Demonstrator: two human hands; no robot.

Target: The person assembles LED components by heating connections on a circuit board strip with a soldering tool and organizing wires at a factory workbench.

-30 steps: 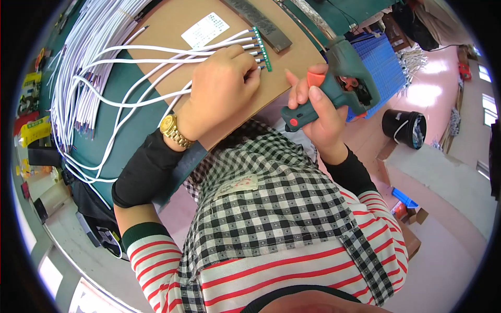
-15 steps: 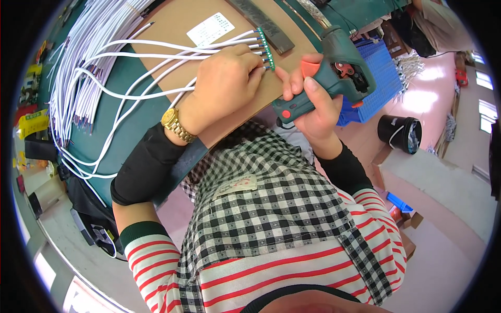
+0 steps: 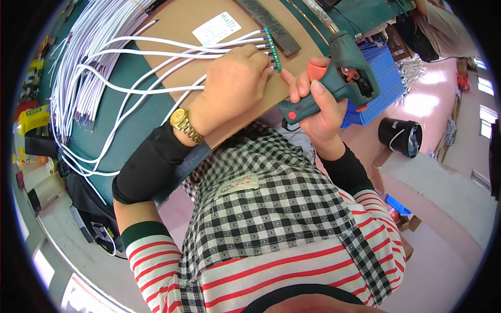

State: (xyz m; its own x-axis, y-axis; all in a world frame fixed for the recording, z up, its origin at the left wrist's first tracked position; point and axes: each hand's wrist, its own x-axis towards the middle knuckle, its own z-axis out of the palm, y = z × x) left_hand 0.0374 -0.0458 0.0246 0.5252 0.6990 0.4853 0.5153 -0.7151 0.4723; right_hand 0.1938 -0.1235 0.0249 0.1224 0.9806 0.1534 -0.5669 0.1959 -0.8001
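Note:
My left hand (image 3: 237, 75) is closed over a white cable (image 3: 182, 89) that runs under its palm. Its fingertips are by the lower end of a narrow green terminal strip (image 3: 272, 49), where several white cables meet the strip's left side. A gold watch (image 3: 186, 125) is on that wrist. My right hand (image 3: 323, 112) grips a dark green, pistol-shaped power tool (image 3: 339, 78) by its handle, fingers near the red trigger. An opening in the tool's side shows a red mechanism. My right index fingertip is close to the strip's lower end.
Brown cardboard (image 3: 172, 15) lies under the strip, with a white printed label (image 3: 216, 28) and a dark metal bar (image 3: 271, 26). A large bundle of white cables (image 3: 99, 62) fills the left. Right are a blue basket (image 3: 378, 78) and a black bucket (image 3: 400, 136).
Both hands, the strip and the power tool have shifted slightly to the right, and the cardboard with its label has slid along. Both hands keep their grips.

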